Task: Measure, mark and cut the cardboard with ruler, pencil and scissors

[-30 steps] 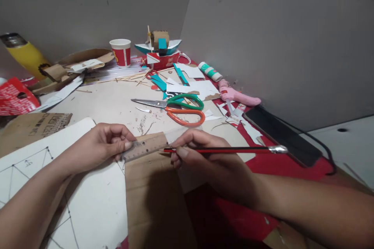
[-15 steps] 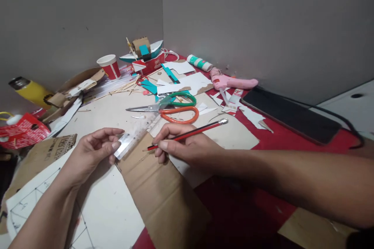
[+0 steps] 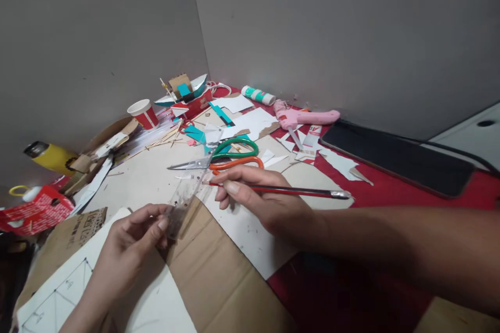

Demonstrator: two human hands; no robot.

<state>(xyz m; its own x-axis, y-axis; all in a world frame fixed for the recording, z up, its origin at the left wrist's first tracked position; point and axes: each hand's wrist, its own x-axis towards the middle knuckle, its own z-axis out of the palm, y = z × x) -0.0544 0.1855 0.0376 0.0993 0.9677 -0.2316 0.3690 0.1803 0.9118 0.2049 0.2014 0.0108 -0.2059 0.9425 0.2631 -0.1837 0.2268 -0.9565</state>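
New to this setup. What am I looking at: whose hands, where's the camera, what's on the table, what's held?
No machine here: a person works with two bare hands, filmed by one camera worn on the head, looking forward and down. The left hand pinches a clear plastic ruler lying across a brown cardboard sheet. The right hand holds a red and black pencil. On the cluttered table lie green and orange handled scissors, a pink glue gun, a red and white paper cup and a black phone.

Clear ruler (image 3: pixel 186 199) slants over cardboard (image 3: pixel 222 281); red pencil (image 3: pixel 281 190) level.
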